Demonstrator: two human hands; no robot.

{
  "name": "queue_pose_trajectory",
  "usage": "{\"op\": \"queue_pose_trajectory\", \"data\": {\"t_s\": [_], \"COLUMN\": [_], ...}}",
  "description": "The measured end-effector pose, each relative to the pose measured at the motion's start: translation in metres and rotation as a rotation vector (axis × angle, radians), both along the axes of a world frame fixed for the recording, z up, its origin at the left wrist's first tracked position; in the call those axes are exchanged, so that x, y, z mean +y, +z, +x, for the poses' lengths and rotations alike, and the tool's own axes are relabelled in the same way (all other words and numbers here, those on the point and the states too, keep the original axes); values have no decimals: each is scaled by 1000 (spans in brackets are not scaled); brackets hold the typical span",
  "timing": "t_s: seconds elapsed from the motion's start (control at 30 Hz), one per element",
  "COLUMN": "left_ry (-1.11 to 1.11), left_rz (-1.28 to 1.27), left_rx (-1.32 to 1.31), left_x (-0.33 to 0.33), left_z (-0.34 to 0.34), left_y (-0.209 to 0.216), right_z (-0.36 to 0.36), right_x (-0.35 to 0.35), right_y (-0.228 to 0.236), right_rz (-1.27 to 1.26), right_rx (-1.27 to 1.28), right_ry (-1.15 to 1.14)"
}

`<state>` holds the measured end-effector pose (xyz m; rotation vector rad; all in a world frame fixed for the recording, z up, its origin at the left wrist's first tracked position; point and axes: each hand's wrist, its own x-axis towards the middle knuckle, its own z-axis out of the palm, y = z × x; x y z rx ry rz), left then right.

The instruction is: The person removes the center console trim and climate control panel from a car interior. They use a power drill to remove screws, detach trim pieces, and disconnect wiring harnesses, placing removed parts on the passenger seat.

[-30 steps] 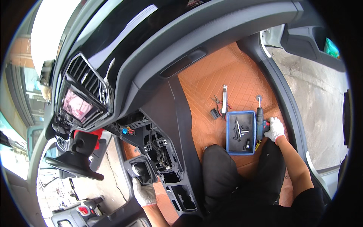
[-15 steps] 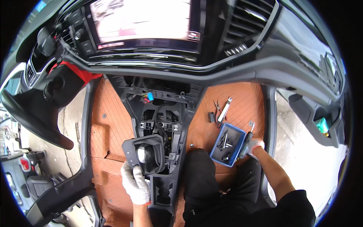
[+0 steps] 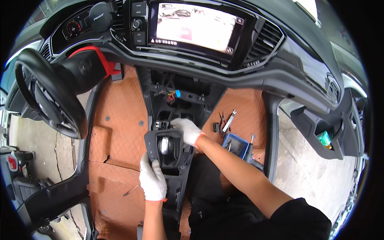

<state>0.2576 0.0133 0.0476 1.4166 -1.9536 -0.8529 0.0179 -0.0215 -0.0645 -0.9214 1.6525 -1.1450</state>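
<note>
A black gear lever trim panel with a soft boot (image 3: 150, 147) stands tilted over the centre console, around the gear knob (image 3: 164, 146) with its silver face. My left hand (image 3: 153, 180), in a white knit glove, grips the panel's near left edge. My right hand (image 3: 186, 130), gloved alike, reaches to the panel's far side with its fingers bent down into the console. Beside those fingertips sits a small black connector-like part (image 3: 163, 125). What they pinch, if anything, is hidden.
A blue tray (image 3: 237, 145) with loose parts is on the brown floor mat at right, partly behind my right arm. Next to it lie a power screwdriver (image 3: 251, 152), pliers (image 3: 222, 120) and a silver-and-black tool (image 3: 229, 121). Coloured connectors (image 3: 176, 95) hang in the open dash.
My right hand has left the screwdriver beside the tray and moved left to the console. The trim panel has shifted over the console with my left hand still on it. The view has turned.
</note>
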Motion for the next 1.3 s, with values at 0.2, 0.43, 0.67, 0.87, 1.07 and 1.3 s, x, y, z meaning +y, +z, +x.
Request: {"op": "queue_pose_trajectory", "data": {"t_s": [0.2,0.43,0.67,0.87,1.07,1.3], "left_ry": [12,17,-8,-14,10,-65], "left_rz": [-79,-46,2,-51,-138,-134], "left_rx": [-56,-109,-139,-150,-174,-369], "left_x": [-3,-10,-7,-5,-10,-6], "left_z": [2,3,5,1,6,33], "left_y": [-4,-4,8,-1,-8,16], "right_z": [16,-10,31,132,132,115], "right_x": [-21,52,139,254,322,341], "right_y": [0,114,114,19,1,-20], "right_rz": [-94,-425,-440,-185,-61,-127], "right_rx": [241,-412,-211,190,340,384], "right_ry": [89,-377,-414,-356,-238,-95]}}
